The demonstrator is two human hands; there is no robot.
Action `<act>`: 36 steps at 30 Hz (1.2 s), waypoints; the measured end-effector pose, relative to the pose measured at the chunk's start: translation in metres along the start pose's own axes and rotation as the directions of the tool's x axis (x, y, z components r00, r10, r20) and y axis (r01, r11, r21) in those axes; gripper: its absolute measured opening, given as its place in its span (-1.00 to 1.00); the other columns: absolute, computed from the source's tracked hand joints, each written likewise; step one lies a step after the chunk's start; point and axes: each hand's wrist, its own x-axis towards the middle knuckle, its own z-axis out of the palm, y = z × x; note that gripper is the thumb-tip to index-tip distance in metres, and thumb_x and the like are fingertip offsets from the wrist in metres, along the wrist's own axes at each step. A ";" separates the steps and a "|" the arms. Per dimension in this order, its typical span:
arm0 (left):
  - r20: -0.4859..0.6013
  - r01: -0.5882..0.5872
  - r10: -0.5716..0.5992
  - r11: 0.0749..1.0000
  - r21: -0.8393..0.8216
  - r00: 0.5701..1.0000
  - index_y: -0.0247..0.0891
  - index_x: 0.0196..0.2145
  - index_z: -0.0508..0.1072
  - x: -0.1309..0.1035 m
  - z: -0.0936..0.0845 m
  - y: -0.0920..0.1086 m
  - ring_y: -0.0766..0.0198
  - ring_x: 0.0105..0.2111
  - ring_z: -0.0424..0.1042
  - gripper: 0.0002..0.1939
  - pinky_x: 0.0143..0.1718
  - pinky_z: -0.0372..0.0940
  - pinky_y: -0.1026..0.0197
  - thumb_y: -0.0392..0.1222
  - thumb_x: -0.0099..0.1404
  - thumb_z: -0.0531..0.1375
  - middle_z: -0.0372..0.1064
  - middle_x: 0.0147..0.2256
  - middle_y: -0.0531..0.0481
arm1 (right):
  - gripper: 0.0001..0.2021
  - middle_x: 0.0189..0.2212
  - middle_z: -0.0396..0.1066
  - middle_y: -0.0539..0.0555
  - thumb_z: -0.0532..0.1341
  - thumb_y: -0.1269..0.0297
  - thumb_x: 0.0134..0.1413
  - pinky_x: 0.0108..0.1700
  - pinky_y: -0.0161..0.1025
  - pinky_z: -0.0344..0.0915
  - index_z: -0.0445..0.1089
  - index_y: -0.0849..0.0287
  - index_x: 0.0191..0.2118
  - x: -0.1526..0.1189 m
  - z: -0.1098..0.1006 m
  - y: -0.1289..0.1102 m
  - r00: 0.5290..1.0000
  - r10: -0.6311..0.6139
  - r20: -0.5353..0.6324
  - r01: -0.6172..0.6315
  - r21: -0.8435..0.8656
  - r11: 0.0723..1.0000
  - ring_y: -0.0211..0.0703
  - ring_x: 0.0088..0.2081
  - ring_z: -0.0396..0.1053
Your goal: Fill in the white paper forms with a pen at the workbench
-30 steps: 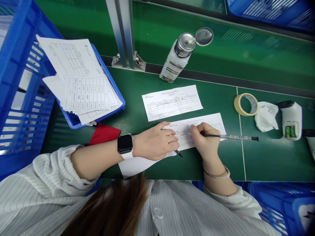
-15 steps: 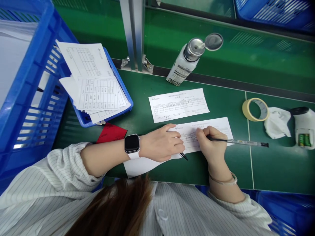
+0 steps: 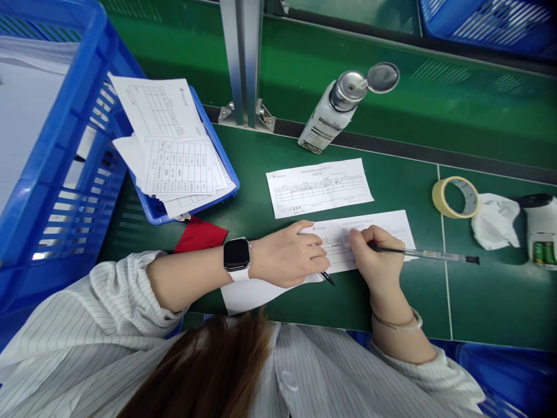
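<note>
My right hand (image 3: 380, 258) is closed on a black and clear pen (image 3: 429, 253), its tip over the printed form (image 3: 391, 223). Resting on the left end of that form, my left hand (image 3: 289, 254) lies with its fingers slightly bent. A black pen cap (image 3: 327, 278) sticks out by its fingertips; whether the fingers grip it is hidden. Above the hands lies a second form (image 3: 319, 188) with handwriting in its table. A white sheet (image 3: 250, 296) reaches out below my left hand.
At the left are a blue crate (image 3: 78, 133), a blue tray (image 3: 217, 142) of papers and a red piece (image 3: 202, 234). A pump bottle (image 3: 324, 125) stands behind. Tape (image 3: 438, 197), tissue (image 3: 496, 223) and a white device (image 3: 542, 232) lie right.
The whole view has shifted slightly, so things sit a little farther right. Both hands keep nearly the same places on the form, and the pen is still held.
</note>
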 end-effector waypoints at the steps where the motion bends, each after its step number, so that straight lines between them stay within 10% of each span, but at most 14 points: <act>1: 0.000 0.000 0.000 1.000 -0.001 1.000 -0.26 -0.24 0.33 0.000 0.000 0.000 0.17 -0.10 0.31 -0.82 0.08 0.02 -0.08 -0.24 0.25 -0.02 0.39 -0.14 -0.04 | -0.65 -0.77 0.01 -0.13 0.20 0.34 -0.09 -0.59 -0.33 0.00 0.04 0.16 -0.72 0.000 0.000 0.000 1.000 0.000 0.000 0.000 0.000 1.000 -0.39 -0.65 -0.04; 36: 0.043 0.017 -0.017 1.000 0.000 0.999 -0.25 -0.27 0.31 0.001 -0.002 0.001 0.18 -0.08 0.30 -0.87 0.07 0.03 -0.03 -0.24 0.23 0.02 0.39 -0.11 -0.03 | -0.66 -0.77 0.00 -0.12 0.17 0.33 -0.09 -0.60 -0.33 -0.01 0.03 0.16 -0.72 0.000 0.001 0.001 1.000 -0.020 0.003 0.020 -0.021 1.000 -0.39 -0.66 -0.03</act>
